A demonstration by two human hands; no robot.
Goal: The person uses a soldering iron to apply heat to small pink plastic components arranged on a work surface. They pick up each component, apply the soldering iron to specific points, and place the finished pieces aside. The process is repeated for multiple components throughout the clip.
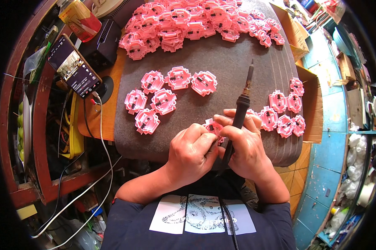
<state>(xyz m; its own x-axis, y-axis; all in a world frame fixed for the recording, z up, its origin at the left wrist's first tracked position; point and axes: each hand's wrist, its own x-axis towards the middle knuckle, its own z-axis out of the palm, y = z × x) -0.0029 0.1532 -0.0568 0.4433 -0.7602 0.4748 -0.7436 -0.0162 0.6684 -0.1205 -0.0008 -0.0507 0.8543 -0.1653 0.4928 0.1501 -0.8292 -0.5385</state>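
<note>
A soldering iron (240, 112) with a black handle points up and away from me, its tip above the dark work mat. My right hand (247, 146) is closed around its handle. Between my hands sits a pink plastic part (213, 127), partly covered by my fingers. The fingers of my left hand (192, 149) are curled closed against its near side, and right-hand fingertips touch it too. Left of centre on the mat lies a loose group of similar pink parts (163, 101) with small black pieces inside. Several more pink parts (278, 101) lie by the right edge.
A large pile of pink parts (175, 23) covers the mat's (234, 58) far end. At left, a phone (74, 66) with a white cable (107, 146) stands near a red-and-yellow can (80, 21). Cardboard boxes (311, 104) and blue cabinets (323, 175) stand at right.
</note>
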